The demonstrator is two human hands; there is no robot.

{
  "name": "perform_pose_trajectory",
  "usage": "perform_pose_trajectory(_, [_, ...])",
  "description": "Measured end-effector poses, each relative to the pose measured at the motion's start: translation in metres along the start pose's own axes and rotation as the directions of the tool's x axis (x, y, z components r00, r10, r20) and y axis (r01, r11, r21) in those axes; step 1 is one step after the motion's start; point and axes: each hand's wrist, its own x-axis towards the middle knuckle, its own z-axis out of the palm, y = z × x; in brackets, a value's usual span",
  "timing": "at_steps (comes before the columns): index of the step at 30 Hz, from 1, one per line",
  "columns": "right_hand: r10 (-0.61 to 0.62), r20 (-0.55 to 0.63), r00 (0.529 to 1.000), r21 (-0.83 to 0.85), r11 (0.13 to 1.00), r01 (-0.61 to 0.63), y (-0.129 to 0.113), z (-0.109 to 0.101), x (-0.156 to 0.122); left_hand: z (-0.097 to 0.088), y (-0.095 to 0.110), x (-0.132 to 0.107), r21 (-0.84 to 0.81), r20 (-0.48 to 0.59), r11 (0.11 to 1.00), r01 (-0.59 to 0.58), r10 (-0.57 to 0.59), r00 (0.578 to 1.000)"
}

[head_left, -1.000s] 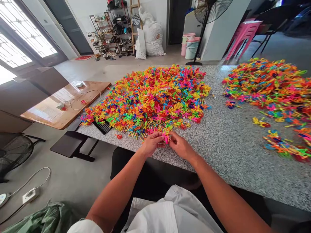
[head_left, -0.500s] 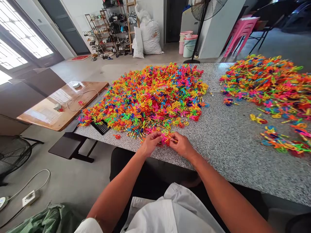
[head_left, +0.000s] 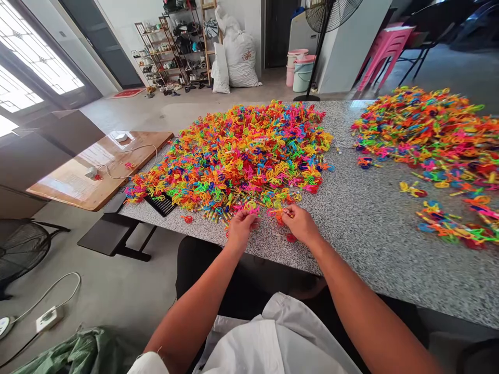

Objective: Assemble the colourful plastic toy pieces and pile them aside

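I see my hands, joined half a second ago, now apart at the near edge of the table (head_left: 362, 228). The left hand (head_left: 240, 224) has its grip pinched on a pink piece (head_left: 254, 210). The right hand (head_left: 299, 223) pinches an orange piece (head_left: 279, 213) just beside the pile (head_left: 241, 150).

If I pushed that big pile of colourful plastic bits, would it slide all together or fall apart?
Probably it would spread rather than slide whole: the big pile is loose, tangled little loops. Pieces look thin and light, so some may skid on the smooth speckled table.
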Motion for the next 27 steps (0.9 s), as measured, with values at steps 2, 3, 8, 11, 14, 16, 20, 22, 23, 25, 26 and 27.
perform_pose_trajectory(2, [0.057, -0.133, 0.99, -0.03, 0.998, -0.061, 0.002, -0.002, 0.0, -0.001, 0.004, -0.002, -0.092, -0.005, 0.993, 0.076, -0.076, 0.997])
perform_pose_trajectory(3, [0.072, -0.175, 0.982, -0.029, 0.996, -0.079, 0.002, -0.003, -0.001, -0.002, 0.006, -0.003, -0.128, 0.001, 0.986, 0.111, -0.112, 0.994])
perform_pose_trajectory(8, [-0.027, -0.093, 0.995, 0.12, 0.992, 0.038, -0.006, 0.006, -0.026, -0.001, 0.012, -0.009, -0.239, 0.039, 0.943, 0.233, -0.23, 0.972])
perform_pose_trajectory(11, [-0.086, 0.094, 0.992, 0.325, 0.944, 0.051, -0.014, 0.014, -0.041, 0.001, 0.015, -0.014, -0.236, 0.109, 0.935, 0.265, -0.245, 0.963])
perform_pose_trajectory(14, [-0.09, 0.253, 0.963, 0.501, 0.864, -0.051, -0.017, 0.016, -0.047, 0.003, 0.017, -0.017, -0.221, 0.188, 0.94, 0.26, -0.221, 0.957])
perform_pose_trajectory(16, [-0.086, 0.305, 0.948, 0.577, 0.809, -0.112, -0.018, 0.015, -0.048, 0.003, 0.017, -0.018, -0.208, 0.233, 0.944, 0.256, -0.206, 0.95])
perform_pose_trajectory(20, [-0.025, 0.256, 0.966, 0.702, 0.693, -0.168, -0.017, 0.014, -0.049, 0.003, 0.017, -0.019, -0.198, 0.256, 0.935, 0.293, -0.239, 0.937])
perform_pose_trajectory(22, [0.025, 0.215, 0.976, 0.753, 0.633, -0.182, -0.018, 0.014, -0.05, 0.004, 0.017, -0.019, -0.18, 0.251, 0.94, 0.289, -0.24, 0.938])
perform_pose_trajectory(23, [0.047, 0.199, 0.979, 0.77, 0.61, -0.186, -0.018, 0.013, -0.051, 0.004, 0.017, -0.02, -0.155, 0.253, 0.948, 0.277, -0.232, 0.939])
perform_pose_trajectory(25, [0.077, 0.17, 0.982, 0.792, 0.582, -0.183, -0.02, 0.011, -0.052, 0.005, 0.016, -0.021, -0.053, 0.267, 0.972, 0.227, -0.205, 0.942])
perform_pose_trajectory(26, [0.083, 0.156, 0.984, 0.799, 0.575, -0.175, -0.021, 0.009, -0.052, 0.005, 0.015, -0.021, 0.022, 0.269, 0.983, 0.181, -0.18, 0.946])
perform_pose_trajectory(27, [0.084, 0.142, 0.986, 0.805, 0.571, -0.165, -0.022, 0.008, -0.052, 0.005, 0.014, -0.021, 0.11, 0.263, 0.986, 0.123, -0.148, 0.953])
